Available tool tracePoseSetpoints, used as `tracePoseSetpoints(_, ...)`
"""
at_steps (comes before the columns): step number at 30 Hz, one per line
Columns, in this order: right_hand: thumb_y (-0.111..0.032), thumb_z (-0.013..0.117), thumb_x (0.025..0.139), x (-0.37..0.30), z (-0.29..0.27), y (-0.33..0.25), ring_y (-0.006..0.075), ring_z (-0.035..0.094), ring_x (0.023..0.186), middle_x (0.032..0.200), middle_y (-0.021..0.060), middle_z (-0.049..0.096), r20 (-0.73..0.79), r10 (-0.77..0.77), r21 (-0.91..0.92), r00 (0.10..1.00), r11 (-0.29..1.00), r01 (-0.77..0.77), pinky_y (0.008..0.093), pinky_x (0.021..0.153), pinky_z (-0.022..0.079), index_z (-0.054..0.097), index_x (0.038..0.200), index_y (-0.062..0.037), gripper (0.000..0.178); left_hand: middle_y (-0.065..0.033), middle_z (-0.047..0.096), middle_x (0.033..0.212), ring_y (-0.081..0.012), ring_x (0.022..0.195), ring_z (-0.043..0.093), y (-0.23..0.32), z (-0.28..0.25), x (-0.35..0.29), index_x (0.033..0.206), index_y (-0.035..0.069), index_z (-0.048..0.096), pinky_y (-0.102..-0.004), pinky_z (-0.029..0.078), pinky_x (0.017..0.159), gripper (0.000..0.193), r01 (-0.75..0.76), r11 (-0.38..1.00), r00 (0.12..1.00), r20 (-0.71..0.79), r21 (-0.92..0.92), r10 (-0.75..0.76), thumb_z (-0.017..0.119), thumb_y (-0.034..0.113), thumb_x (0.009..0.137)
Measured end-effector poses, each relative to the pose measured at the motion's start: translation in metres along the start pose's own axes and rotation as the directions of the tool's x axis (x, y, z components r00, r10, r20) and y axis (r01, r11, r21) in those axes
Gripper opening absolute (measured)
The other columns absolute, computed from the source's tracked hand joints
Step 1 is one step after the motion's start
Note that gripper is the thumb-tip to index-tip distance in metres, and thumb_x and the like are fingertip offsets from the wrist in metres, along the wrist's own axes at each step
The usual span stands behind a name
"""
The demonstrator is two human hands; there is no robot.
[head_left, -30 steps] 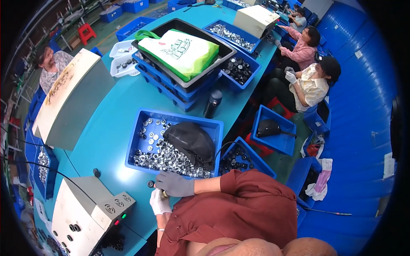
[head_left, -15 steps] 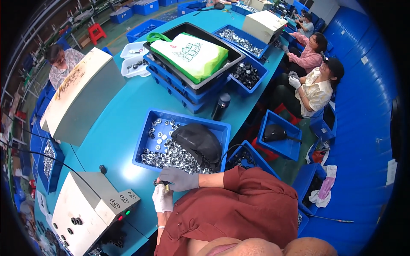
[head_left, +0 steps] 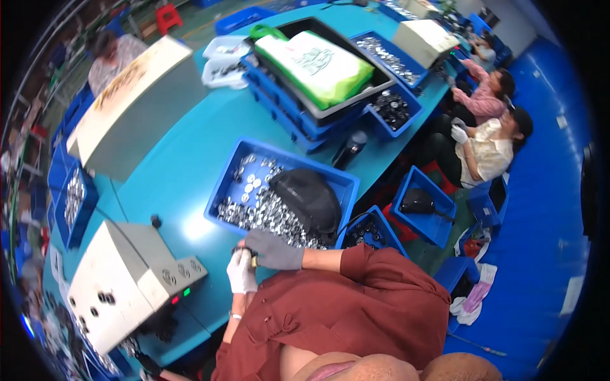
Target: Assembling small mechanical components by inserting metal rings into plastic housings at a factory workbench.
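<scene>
My left hand point(head_left: 241, 272), in a white glove, is closed with its fingertips pinching a small dark round part point(head_left: 240, 249). My right hand point(head_left: 274, 249), in a grey glove, meets it from the right, its fingers curled over the same part. A small yellowish piece point(head_left: 254, 261) shows between the two hands; whether it belongs to the part or is a separate thing, I cannot tell. Just beyond the hands stands a blue bin point(head_left: 217, 184) with many small silvery metal parts point(head_left: 270, 213) and a black bag point(head_left: 308, 197) lying on them.
A cream machine box point(head_left: 121, 273) stands left on the turquoise table point(head_left: 184, 190). Stacked bins carry a green-white bag point(head_left: 318, 63); a black bottle point(head_left: 349, 149) is beside them. A co-worker's dark-gloved hand point(head_left: 149, 365) is at lower left. Coworkers point(head_left: 486, 152) sit at right.
The whole view has shifted and tilted a little. A co-worker's dark-gloved hand has come into sight at lower left. My hands stay together on the small part.
</scene>
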State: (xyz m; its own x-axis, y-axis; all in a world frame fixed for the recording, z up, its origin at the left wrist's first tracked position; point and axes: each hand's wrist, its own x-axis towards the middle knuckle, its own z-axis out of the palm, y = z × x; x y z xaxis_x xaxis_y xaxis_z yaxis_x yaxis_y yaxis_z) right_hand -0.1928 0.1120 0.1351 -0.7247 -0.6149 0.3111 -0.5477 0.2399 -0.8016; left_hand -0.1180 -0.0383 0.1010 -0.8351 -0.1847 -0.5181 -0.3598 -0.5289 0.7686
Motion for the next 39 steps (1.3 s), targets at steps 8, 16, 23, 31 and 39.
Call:
tracePoseSetpoints(8, -0.016, 0.071, 0.076, 0.014, -0.021, -0.016, 0.0329, 0.054, 0.089, 0.096, 0.0137, 0.055, -0.042, -0.012, -0.032, 0.999, 0.999, 0.011, 0.0396, 0.079, 0.045, 0.059, 0.108, -0.0032, 0.036, -0.0038, 0.062, 0.103, -0.0146, 0.095, 0.057, -0.012, 0.001, 0.013, 0.110, 0.002, 0.061, -0.0308, 0.045, 0.082, 0.023, -0.130, 0.991, 0.974, 0.190, 0.037, 0.121, 0.058, 0.021, 0.098)
tracePoseSetpoints(16, -0.010, 0.067, 0.066, 0.022, -0.018, -0.009, 0.0301, 0.055, 0.090, 0.094, 0.0113, 0.056, 0.003, 0.014, -0.066, 1.000, 0.998, -0.014, 0.0377, 0.078, 0.047, 0.064, 0.103, -0.0024, 0.038, -0.0031, 0.058, 0.112, -0.0168, 0.101, 0.056, 0.027, 0.036, -0.013, 0.126, 0.008, 0.052, -0.0362, 0.045, 0.093, 0.034, 0.272, 0.732, 0.947, 0.310, -0.625, -0.086, 0.048, 0.033, 0.103)
tracePoseSetpoints(23, -0.010, 0.069, 0.064, 0.024, -0.017, -0.021, 0.0296, 0.054, 0.090, 0.092, 0.0087, 0.056, -0.010, 0.071, 0.042, 0.997, 0.997, -0.071, 0.0411, 0.078, 0.045, 0.063, 0.098, -0.0031, 0.035, -0.0031, 0.057, 0.118, -0.0183, 0.104, 0.056, 0.020, 0.027, -0.015, 0.127, 0.008, 0.051, -0.0387, 0.044, 0.098, 0.034, 0.273, 0.716, 0.940, 0.337, -0.642, -0.056, 0.044, 0.033, 0.104)
tracePoseSetpoints(31, -0.010, 0.065, 0.064, 0.021, -0.017, -0.008, 0.0294, 0.053, 0.084, 0.086, 0.0100, 0.054, 0.016, -0.064, -0.034, 0.998, 0.997, 0.065, 0.0390, 0.074, 0.044, 0.065, 0.094, -0.0016, 0.032, -0.0047, 0.056, 0.120, -0.0202, 0.109, 0.054, 0.022, 0.034, -0.024, 0.126, 0.008, 0.052, -0.0420, 0.042, 0.102, 0.034, 0.281, 0.674, 0.951, 0.293, -0.683, -0.099, 0.043, 0.033, 0.105)
tracePoseSetpoints(39, -0.011, 0.063, 0.064, 0.014, -0.018, -0.005, 0.0285, 0.052, 0.082, 0.083, 0.0085, 0.054, 0.019, -0.098, -0.058, 0.995, 0.993, 0.099, 0.0397, 0.071, 0.041, 0.063, 0.091, -0.0036, 0.028, -0.0031, 0.054, 0.120, -0.0179, 0.108, 0.053, 0.017, 0.038, -0.032, 0.125, 0.011, 0.051, -0.0403, 0.043, 0.100, 0.031, 0.321, 0.648, 0.928, 0.367, -0.691, -0.069, 0.044, 0.034, 0.104)
